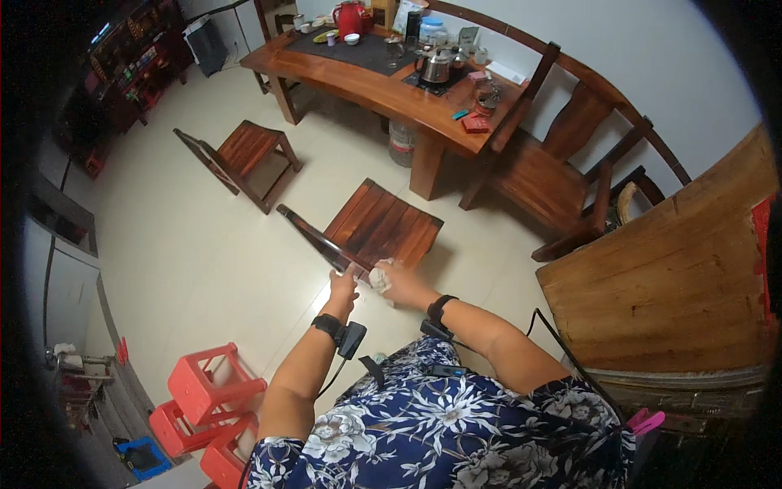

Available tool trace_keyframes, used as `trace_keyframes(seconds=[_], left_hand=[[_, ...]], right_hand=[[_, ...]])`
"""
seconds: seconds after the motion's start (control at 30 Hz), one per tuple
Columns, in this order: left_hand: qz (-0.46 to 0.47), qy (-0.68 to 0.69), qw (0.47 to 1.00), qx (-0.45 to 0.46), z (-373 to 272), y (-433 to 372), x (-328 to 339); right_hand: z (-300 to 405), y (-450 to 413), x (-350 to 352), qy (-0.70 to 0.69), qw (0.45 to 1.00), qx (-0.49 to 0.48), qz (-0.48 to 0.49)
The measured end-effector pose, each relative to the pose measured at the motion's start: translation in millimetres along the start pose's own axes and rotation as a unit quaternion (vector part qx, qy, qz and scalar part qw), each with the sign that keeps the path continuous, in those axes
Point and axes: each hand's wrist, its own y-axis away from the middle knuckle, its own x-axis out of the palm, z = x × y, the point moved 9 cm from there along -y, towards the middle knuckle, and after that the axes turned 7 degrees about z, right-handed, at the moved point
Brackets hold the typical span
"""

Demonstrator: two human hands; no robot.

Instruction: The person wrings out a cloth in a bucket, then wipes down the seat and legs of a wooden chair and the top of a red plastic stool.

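A crumpled whitish cloth point(379, 280) is bunched in my right hand point(406, 284), whose fingers close around it at the near end of a wooden chair's backrest point(324, 240). My left hand point(344, 288) is beside that same backrest, with thumb and forefinger pointing forward. Whether its fingers grip the rail or only touch it, I cannot tell. Beyond both hands is the slatted wooden seat point(385, 223) of this chair, reddish brown and glossy. Each wrist wears a black strap with a small device.
A second wooden chair point(250, 150) stands ahead to the left. A long wooden table point(360, 85) carries a metal kettle point(435, 66) and a red jug point(349, 19). Red plastic stools point(204, 382) are at lower left. A wooden armchair point(544, 177) and a large wooden board point(647, 293) flank the right.
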Motion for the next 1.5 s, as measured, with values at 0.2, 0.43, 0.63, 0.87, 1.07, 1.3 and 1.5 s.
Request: trace_keyframes(seconds=[0.2, 0.43, 0.63, 0.87, 1.07, 1.3, 1.5], left_hand=[[-0.090, -0.002, 0.996, 0.016, 4, 1, -29], [-0.163, 0.096, 0.976, 0.108, 51, -8, -130], [-0.301, -0.009, 0.936, 0.181, 45, 19, -203], [-0.356, -0.065, 0.913, 0.188, 83, 86, -232], [-0.367, -0.100, 0.902, 0.203, 84, 123, -261], [-0.325, -0.067, 0.922, 0.199, 95, 147, -272], [-0.339, -0.130, 0.912, 0.188, 70, 163, -256]], right_hand=[[18, 38, 11, -0.080, 0.991, -0.088, 0.068], [-30, 39, -18, -0.224, 0.968, 0.053, 0.104], [-113, 26, -142, -0.041, 0.978, 0.151, -0.139], [-130, -12, -184, 0.044, 0.967, 0.189, -0.165], [-125, -24, -146, 0.187, 0.965, 0.145, -0.112], [-162, 51, -220, 0.085, 0.929, 0.323, -0.157], [-192, 87, -352, 0.080, 0.883, 0.291, -0.360]])
